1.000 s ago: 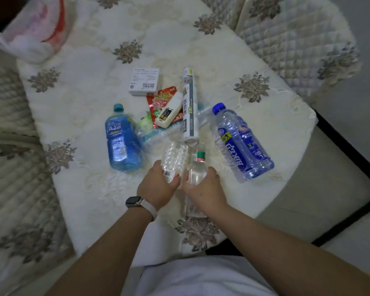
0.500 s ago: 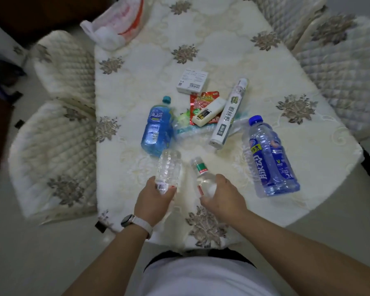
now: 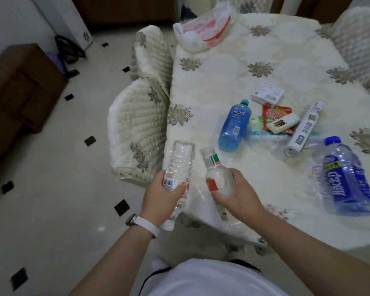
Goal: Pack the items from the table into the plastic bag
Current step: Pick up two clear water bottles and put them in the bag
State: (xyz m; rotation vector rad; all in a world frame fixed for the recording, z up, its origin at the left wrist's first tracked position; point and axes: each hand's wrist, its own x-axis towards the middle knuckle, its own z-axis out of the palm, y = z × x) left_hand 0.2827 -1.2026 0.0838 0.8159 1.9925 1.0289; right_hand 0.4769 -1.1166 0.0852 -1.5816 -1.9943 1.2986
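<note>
Bottles filled both hands. The left hand (image 3: 162, 197), with a white-strapped watch (image 3: 144, 224) on its wrist, curled its fingers round the labelled end of a clear, ribbed plastic bottle (image 3: 181, 161), which was held just past the near-left corner of the tabletop. The right hand (image 3: 237, 193) wrapped round a small, smooth, clear bottle with a white cap and red-and-green label (image 3: 217, 178), above the near edge.

A quilted cream tablecloth with grey floral motifs (image 3: 222, 86) covered the tabletop. Mid-table lay a blue-tinted plastic bottle with a teal cap (image 3: 233, 127) on its side, a flat white cardboard box (image 3: 267, 96), a glossy red sachet (image 3: 271, 111) with a white oblong device (image 3: 283, 123) on it, and a long white printed tube (image 3: 303, 129). A large clear water bottle with a blue label and cap (image 3: 346, 180) lay near the right end of the near edge.

The thin, crumpled white plastic bag with red print (image 3: 201, 33) sat at the far-left corner, well apart from both hands, with bare cloth between. Quilted chair covers (image 3: 137, 129) pressed against the left edge; beyond them stretched pale floor tiles with black diamonds (image 3: 51, 167).
</note>
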